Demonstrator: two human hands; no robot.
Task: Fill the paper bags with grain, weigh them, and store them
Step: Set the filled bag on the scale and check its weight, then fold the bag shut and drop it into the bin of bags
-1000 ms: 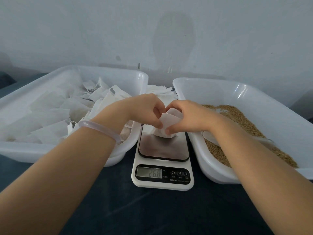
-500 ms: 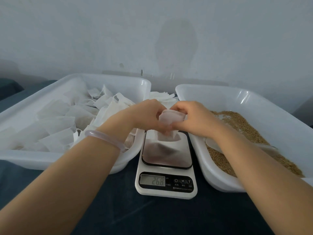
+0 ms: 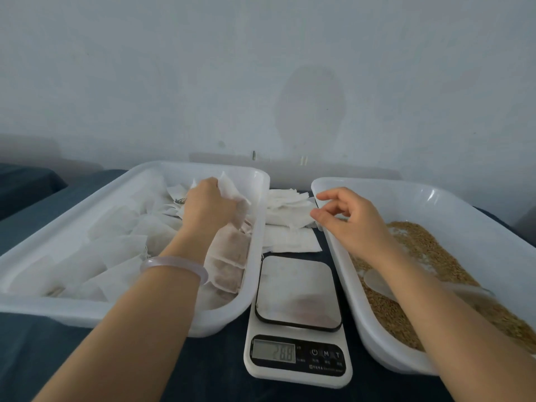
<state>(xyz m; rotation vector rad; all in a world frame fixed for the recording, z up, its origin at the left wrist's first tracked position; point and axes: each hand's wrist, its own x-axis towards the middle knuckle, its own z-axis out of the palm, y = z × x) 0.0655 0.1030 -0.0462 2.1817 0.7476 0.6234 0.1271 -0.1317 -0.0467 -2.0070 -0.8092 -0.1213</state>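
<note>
My left hand [image 3: 208,206] is inside the left white tray [image 3: 87,195] and grips a filled white paper bag [image 3: 232,195] among several other filled bags [image 3: 229,256]. My right hand [image 3: 348,216] hovers over the near-left rim of the right white tray [image 3: 435,198], fingers loosely curled and holding nothing. That tray holds brown grain [image 3: 420,256] and a translucent scoop [image 3: 385,282]. The digital scale [image 3: 298,291] stands between the trays with a bare platform. A stack of flat unfilled bags [image 3: 290,219] lies behind the scale.
Both trays and the scale sit on a dark blue table cover [image 3: 145,372]. A pale wall [image 3: 261,82] rises right behind them. The scale's display [image 3: 274,351] shows digits.
The filled bag left the scale platform. My left hand carried it leftward into the left tray, and my right hand let go and drew back over the grain tray's rim.
</note>
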